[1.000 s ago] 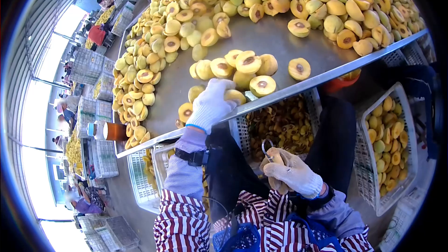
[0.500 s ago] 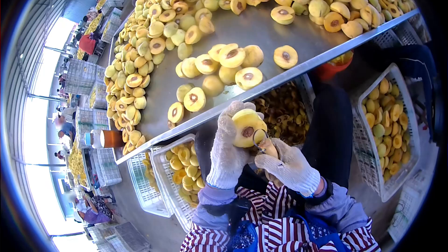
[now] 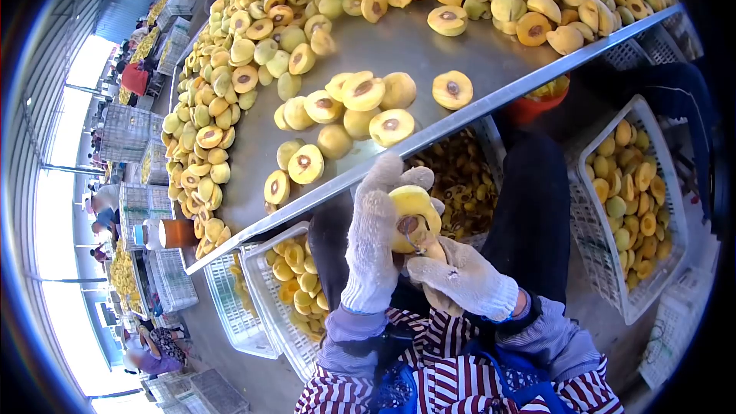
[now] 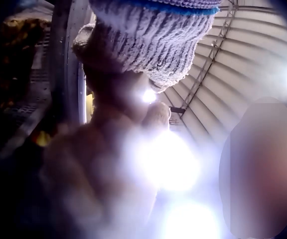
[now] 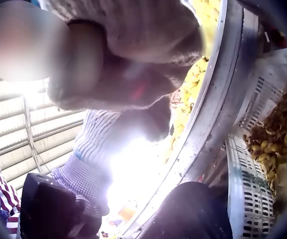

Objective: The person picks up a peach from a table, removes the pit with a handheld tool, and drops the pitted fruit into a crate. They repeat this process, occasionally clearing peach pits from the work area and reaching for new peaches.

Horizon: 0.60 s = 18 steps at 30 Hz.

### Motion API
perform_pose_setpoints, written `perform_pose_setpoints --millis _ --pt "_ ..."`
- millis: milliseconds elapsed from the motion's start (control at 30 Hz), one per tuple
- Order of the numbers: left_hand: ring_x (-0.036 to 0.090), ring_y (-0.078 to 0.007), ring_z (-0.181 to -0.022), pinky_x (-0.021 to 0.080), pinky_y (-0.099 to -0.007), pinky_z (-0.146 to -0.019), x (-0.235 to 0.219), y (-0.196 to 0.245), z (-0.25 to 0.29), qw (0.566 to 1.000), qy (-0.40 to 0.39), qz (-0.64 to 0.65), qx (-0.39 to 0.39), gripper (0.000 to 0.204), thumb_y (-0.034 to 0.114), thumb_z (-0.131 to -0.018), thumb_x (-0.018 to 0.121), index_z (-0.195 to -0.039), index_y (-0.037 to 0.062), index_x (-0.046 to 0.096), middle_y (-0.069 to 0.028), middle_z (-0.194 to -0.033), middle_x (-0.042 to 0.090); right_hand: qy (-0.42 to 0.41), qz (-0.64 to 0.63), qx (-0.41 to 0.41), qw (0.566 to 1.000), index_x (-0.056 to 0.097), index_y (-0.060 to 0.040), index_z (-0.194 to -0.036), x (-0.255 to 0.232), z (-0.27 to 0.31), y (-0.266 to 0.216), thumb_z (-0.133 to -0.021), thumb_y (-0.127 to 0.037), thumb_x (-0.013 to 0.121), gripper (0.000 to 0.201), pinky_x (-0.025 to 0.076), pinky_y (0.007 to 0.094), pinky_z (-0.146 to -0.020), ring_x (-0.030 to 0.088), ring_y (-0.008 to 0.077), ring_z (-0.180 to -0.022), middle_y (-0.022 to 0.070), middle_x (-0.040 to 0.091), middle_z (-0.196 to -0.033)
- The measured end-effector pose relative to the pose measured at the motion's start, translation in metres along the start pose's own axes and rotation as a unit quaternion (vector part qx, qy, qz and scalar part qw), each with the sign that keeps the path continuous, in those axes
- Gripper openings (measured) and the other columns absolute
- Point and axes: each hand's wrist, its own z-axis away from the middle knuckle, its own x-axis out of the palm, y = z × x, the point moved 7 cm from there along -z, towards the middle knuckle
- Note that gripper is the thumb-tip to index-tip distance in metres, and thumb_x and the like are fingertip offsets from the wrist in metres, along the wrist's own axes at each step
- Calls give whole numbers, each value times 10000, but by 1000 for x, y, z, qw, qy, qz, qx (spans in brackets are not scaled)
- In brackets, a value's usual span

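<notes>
In the head view my gloved left hand (image 3: pixel 371 241) holds a yellow peach half (image 3: pixel 418 207) above my lap, its cut face with the brown pit turned to the right hand. My gloved right hand (image 3: pixel 468 277) grips a pitting tool by its wooden handle (image 3: pixel 434 251). The tool's metal loop is at the pit in the cut face. Just beyond the hands, several peach halves (image 3: pixel 307 163) lie near the edge of the metal table (image 3: pixel 383 44). Glare and blur hide the fruit in the left wrist view; in the right wrist view the gloves overlap.
A large heap of peach halves (image 3: pixel 253 54) lines the table's far side. Below the edge stands a crate of brown scraps (image 5: pixel 278 144). Crates of peach halves flank my legs, one left (image 3: pixel 264 291), one right (image 3: pixel 576 207). An orange-brown container (image 3: pixel 178 233) stands by the table's left corner.
My left hand has brought a peach half from the table to the right hand over my lap. The tool's loop has moved from beside the fruit into the cut face at the pit.
</notes>
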Motion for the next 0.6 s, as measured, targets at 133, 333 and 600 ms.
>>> perform_pose_setpoints --millis 133,333,600 --pt "582 -212 -1150 503 -348 -955 -25 -14 6 993 11 -107 -41 859 357 -930 680 -1541 29 174 -184 -1380 510 58 -44 -35 997 491 -19 -1154 -12 8 -12 -974 -272 613 334 359 199 -351 481 63 -396 -9 528 -571" --pt "581 -245 -1176 505 -375 -970 -44 -35 7 994 -37 -24 -95 759 267 -848 775 -1453 66 363 -154 -1350 547 95 -45 -66 992 517 -54 -1190 -19 10 -9 -963 -264 637 332 372 209 -380 492 66 -423 -5 546 -589" --pt "556 -281 -1196 528 -417 -929 -27 -27 4 989 41 135 -45 655 347 -896 710 -1418 103 398 -158 -1378 510 87 159 -48 982 587 -34 -1052 -15 -2 7 -916 -444 663 439 450 262 -493 590 112 -504 28 599 -614"
